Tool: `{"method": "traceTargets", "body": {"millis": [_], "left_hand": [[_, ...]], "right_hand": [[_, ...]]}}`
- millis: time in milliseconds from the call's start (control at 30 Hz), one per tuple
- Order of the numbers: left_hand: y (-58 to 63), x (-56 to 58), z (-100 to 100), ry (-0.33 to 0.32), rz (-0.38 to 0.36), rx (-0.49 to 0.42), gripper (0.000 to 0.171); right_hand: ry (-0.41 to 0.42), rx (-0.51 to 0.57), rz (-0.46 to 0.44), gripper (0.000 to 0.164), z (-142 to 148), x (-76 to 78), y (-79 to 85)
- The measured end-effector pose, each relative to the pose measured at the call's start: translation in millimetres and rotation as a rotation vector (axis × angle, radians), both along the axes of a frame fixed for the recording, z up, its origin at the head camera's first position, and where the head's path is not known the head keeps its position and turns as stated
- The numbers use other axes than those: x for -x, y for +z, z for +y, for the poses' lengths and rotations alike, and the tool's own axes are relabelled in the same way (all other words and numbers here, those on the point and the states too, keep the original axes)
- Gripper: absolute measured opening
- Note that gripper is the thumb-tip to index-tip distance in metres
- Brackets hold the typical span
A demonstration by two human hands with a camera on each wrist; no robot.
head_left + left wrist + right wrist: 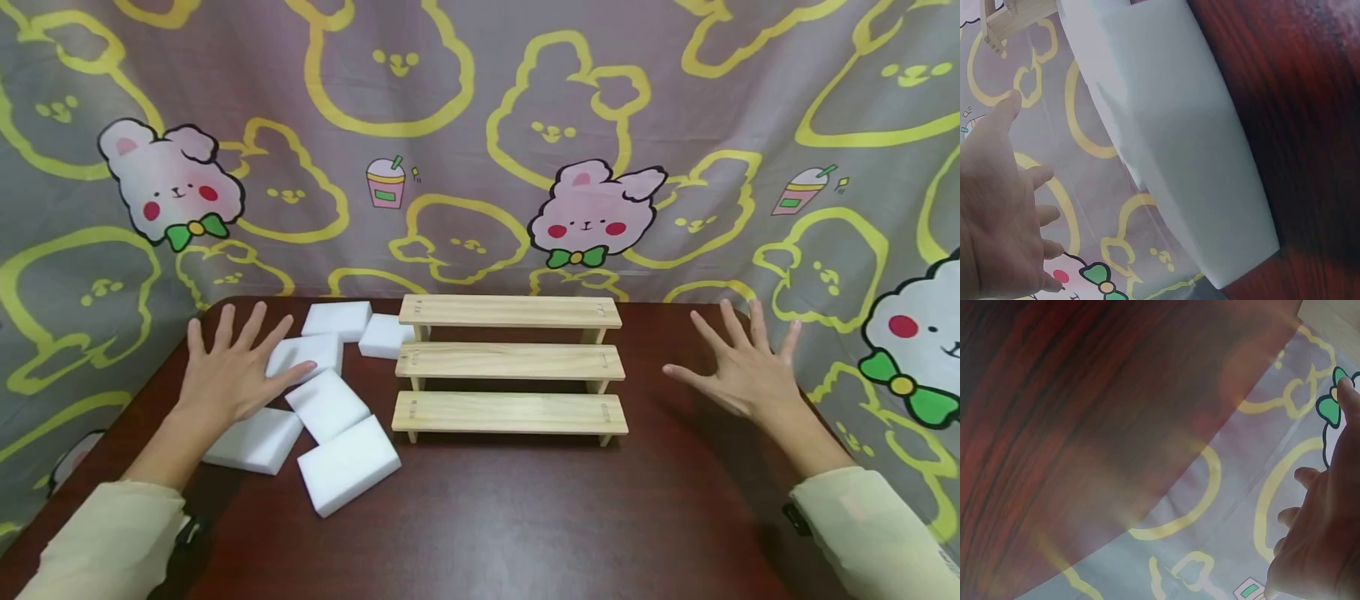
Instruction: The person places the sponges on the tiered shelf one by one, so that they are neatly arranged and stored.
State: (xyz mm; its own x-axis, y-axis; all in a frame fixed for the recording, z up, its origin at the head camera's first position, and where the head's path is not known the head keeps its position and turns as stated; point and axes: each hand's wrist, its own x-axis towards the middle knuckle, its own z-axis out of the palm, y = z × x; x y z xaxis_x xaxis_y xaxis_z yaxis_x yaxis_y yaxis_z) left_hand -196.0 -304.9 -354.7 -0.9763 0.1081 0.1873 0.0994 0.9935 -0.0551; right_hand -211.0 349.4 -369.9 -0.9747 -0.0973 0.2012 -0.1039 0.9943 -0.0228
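My left hand (pixel 231 371) hovers with fingers spread over the left part of the table, above several white foam blocks. One block (pixel 255 439) lies partly beneath that wrist, another (pixel 349 464) sits closest to the table's front. In the left wrist view a white block (pixel 1191 144) fills the middle, apart from the hand (pixel 1000 206). My right hand (pixel 750 371) is held out over the right side, fingers spread, holding nothing. Between the hands stands a three-tier wooden shelf (pixel 510 362), its steps bare. The right wrist view shows the right hand (pixel 1319 531) away from any object.
The dark red-brown table (pixel 510 517) has its back edge behind the shelf. A patterned curtain (pixel 465 167) with rabbits and yellow outlines hangs around the back and sides. One foam block (pixel 378 335) lies against the shelf's left end.
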Motion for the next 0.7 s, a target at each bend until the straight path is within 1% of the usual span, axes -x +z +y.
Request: {"method": "traceTargets", "body": {"millis": [267,500,700], "left_hand": [[-3.2,-2.8,2,-0.004,-0.007,0.006,0.099],[-5.9,-5.1,4,-0.012,-0.023,-0.005,0.099],[-7.5,-6.3,6,-0.022,-0.029,-0.017,0.099]], "right_hand": [[0.033,-0.022,0.034,0.103,-8,-2.4,-0.5],[0.086,-0.027,0.016,0.102,-23,-5.3,-0.3],[0.122,-0.022,0.023,0.099,-33,-8.6,3.2]]}}
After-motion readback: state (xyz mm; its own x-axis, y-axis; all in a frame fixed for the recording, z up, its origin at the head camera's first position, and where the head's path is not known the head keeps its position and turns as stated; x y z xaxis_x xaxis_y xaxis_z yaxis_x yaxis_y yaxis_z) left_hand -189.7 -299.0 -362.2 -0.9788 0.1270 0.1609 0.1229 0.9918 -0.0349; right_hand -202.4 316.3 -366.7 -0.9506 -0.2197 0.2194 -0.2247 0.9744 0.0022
